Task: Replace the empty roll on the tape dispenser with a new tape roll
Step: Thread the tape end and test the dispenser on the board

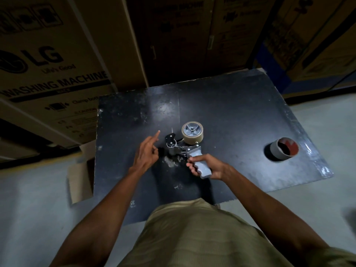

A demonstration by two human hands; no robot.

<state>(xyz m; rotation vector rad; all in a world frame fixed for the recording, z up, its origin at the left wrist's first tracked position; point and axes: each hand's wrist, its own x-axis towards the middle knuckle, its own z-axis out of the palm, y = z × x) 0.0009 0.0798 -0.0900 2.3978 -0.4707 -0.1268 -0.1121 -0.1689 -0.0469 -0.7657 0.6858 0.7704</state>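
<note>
A grey tape dispenser (183, 149) lies on the black table (231, 116) with a brown tape roll (192, 132) seated on its wheel. My right hand (206, 166) grips the dispenser's grey handle at the near end. My left hand (147, 151) hovers just left of the dispenser's front end, index finger stretched out, other fingers loosely curled, holding nothing. An empty cardboard core (284, 148), dark with a red inside, stands on the table far to the right, apart from both hands.
Large cardboard appliance boxes (48, 60) stand stacked behind and left of the table. A small open carton (81, 178) sits on the grey floor against the table's left edge. More boxes (308, 35) fill the back right.
</note>
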